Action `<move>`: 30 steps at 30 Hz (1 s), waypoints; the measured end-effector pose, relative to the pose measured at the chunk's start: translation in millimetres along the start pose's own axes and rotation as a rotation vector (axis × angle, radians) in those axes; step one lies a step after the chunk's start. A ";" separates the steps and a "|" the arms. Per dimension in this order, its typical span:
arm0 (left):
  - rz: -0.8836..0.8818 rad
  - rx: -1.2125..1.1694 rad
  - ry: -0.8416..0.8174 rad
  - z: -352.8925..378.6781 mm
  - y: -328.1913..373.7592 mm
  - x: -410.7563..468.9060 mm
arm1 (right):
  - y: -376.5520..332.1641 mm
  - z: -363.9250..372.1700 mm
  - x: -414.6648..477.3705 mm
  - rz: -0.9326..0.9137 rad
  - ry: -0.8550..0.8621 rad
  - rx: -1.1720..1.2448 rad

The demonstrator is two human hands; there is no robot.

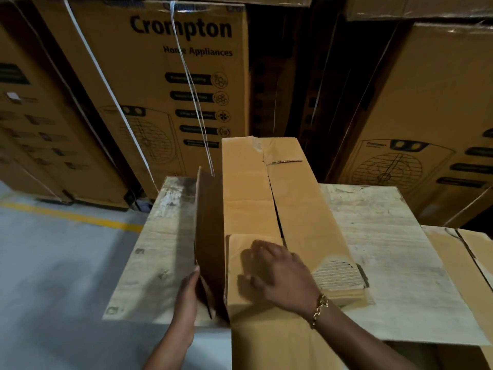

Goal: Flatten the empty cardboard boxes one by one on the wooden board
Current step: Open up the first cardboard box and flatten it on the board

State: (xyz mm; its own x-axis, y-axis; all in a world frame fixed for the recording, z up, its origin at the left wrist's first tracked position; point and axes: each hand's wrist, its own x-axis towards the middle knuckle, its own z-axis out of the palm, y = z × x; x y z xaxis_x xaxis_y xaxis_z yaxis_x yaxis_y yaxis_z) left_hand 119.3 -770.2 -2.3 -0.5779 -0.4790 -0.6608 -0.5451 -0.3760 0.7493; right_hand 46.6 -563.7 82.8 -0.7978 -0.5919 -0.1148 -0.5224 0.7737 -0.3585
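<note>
Warehouse: stacked appliance cartons [170, 84] (strapped), floor line [72, 216].

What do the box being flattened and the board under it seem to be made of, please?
The box looks like matte brown corrugated cardboard; fluting shows where its skin is torn. The board seems pale, rough, unvarnished wood, probably plywood, by its grain and scuffs.

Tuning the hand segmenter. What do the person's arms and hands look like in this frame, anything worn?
Both forearms are bare as far as the frame shows: no sleeves, no gloves. The right hand has a gold-coloured chain bracelet at its wrist. The left hand shows no watch, ring or band on its visible part. No markings on either arm.
</note>
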 end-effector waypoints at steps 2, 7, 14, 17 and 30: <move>0.256 0.210 0.056 3.5 8.2 -11.2 | 17.1 -13.7 4.4 0.059 0.091 -0.051; 0.953 0.906 -0.118 40.4 51.5 -48.7 | 69.9 -23.3 8.8 0.488 -0.036 -0.215; 0.709 1.626 -0.500 105.2 82.5 -57.2 | 86.0 -16.7 7.2 0.586 -0.075 -0.162; 0.639 1.724 -0.497 121.1 87.4 -57.5 | 80.0 -17.8 13.4 0.587 -0.139 -0.285; 0.510 1.924 -0.336 150.7 94.8 -70.2 | 75.8 -55.2 22.2 0.247 -0.045 -0.302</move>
State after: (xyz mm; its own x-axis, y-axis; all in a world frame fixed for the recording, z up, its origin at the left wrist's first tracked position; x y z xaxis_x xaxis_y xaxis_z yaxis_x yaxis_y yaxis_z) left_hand 16.7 -652.6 108.5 -0.8031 -0.0234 -0.5954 -0.0077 0.9995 -0.0290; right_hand -27.4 -505.7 104.2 -0.9000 -0.3837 -0.2067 -0.3868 0.9218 -0.0269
